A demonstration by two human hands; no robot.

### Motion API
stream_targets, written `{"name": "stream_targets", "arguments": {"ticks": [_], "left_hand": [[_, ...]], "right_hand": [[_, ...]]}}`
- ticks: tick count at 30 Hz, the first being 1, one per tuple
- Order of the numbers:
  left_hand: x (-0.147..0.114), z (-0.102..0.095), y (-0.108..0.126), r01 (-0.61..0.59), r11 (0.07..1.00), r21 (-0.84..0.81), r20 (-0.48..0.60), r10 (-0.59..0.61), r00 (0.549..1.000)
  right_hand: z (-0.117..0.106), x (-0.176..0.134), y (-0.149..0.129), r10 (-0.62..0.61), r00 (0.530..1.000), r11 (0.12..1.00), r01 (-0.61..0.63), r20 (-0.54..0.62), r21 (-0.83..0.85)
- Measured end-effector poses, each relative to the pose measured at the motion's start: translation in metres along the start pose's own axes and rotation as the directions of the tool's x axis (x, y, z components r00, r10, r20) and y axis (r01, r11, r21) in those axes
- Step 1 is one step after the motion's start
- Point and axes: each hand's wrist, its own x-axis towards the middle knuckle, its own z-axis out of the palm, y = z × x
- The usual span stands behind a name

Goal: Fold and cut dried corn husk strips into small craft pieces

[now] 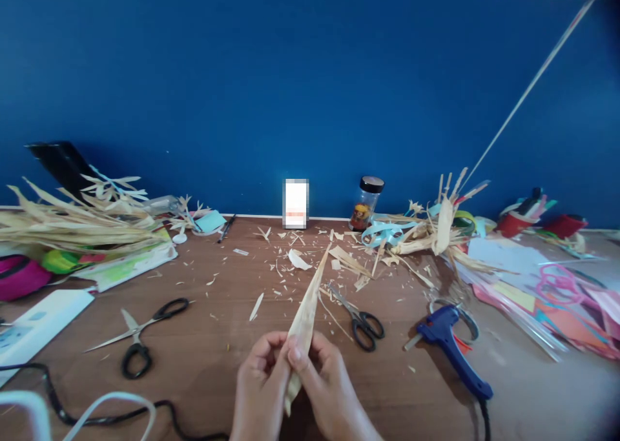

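On the brown table [203, 389] scraps are lying; above it, the left hand [261, 383] and right hand [334, 383] are pinching a pale husk [305, 305] near its broad lower end, its tip pointing away. It is probably weighing little and feeling papery (splitting lengthwise seems likeliest), so the broad end is offering the safest hold. Whether layers are folding beneath the thumbs is hard to tell.

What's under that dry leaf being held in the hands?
Brown tabletop and pale scraps show around the leaf; whatever lies directly beneath it, the left hand and right hand is covered.
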Motion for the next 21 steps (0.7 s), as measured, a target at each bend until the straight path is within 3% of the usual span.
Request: {"name": "stream_targets", "arguments": {"ticks": [4, 9, 15, 18, 21], "left_hand": [[0.002, -0.003, -0.002, -0.106, 0.976, 0.189, -0.008, 0.109, 0.994], [-0.003, 0.0, 0.005, -0.181, 0.923, 0.338, -0.037, 0.205, 0.978], [-0.009, -0.004, 0.008, -0.163, 0.927, 0.337, -0.05, 0.19, 0.98], [-0.004, -0.016, 0.011, -0.121, 0.94, 0.319, -0.164, 0.18, 0.97], [0.001, -0.021, 0.015, -0.105, 0.965, 0.239, -0.124, 0.138, 0.983]], "right_hand": [[0.0, -0.002, 0.009, -0.02, 0.997, 0.994, 0.012, -0.075, -0.11], [0.001, -0.003, 0.001, -0.055, 0.996, 0.988, 0.043, -0.077, -0.149], [-0.008, -0.001, -0.005, -0.089, 0.985, 0.973, 0.054, -0.147, -0.225], [-0.025, 0.006, -0.01, -0.138, 0.955, 0.955, 0.059, -0.261, -0.29], [-0.034, 0.011, -0.016, -0.146, 0.963, 0.946, 0.068, -0.227, -0.318]]}}
